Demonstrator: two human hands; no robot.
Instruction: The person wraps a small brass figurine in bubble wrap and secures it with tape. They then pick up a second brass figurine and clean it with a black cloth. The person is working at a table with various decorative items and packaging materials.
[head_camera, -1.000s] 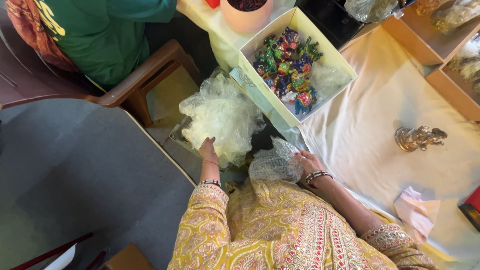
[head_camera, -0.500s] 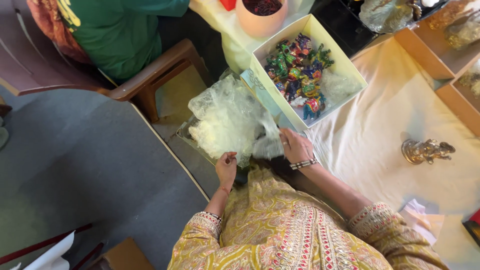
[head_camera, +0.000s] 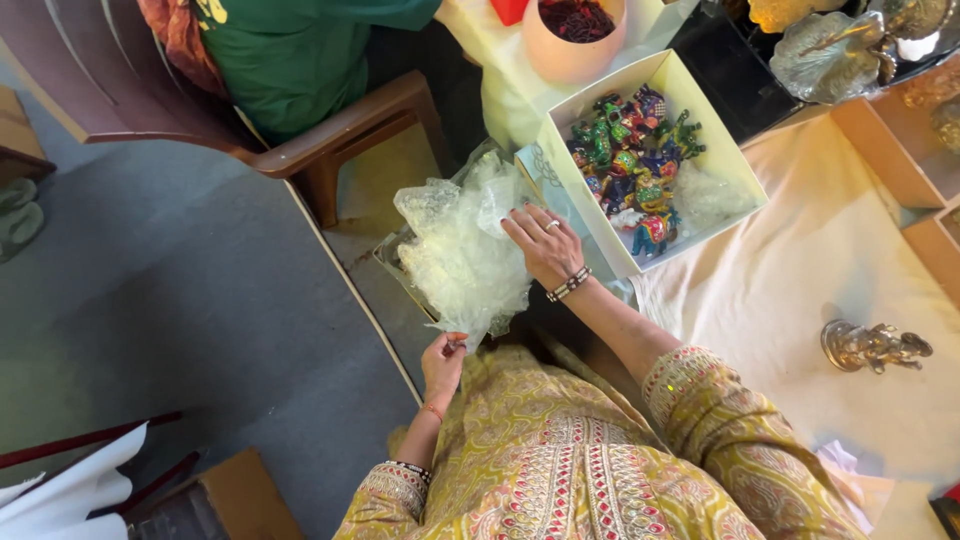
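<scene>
- Left hand (head_camera: 442, 362) pinches the lower corner of the bubble wrap (head_camera: 463, 250) — keep that pinch firm.
- Right hand (head_camera: 543, 243) lies open, flat on the wrap's upper edge, beside the white box (head_camera: 715, 135) of painted figurines (head_camera: 632, 168).
- Best to spread it evenly — no tugging.

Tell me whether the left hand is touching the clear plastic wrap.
Touching. The head view shows the left hand pinching the lower edge of the clear plastic wrap between its fingertips.
</scene>
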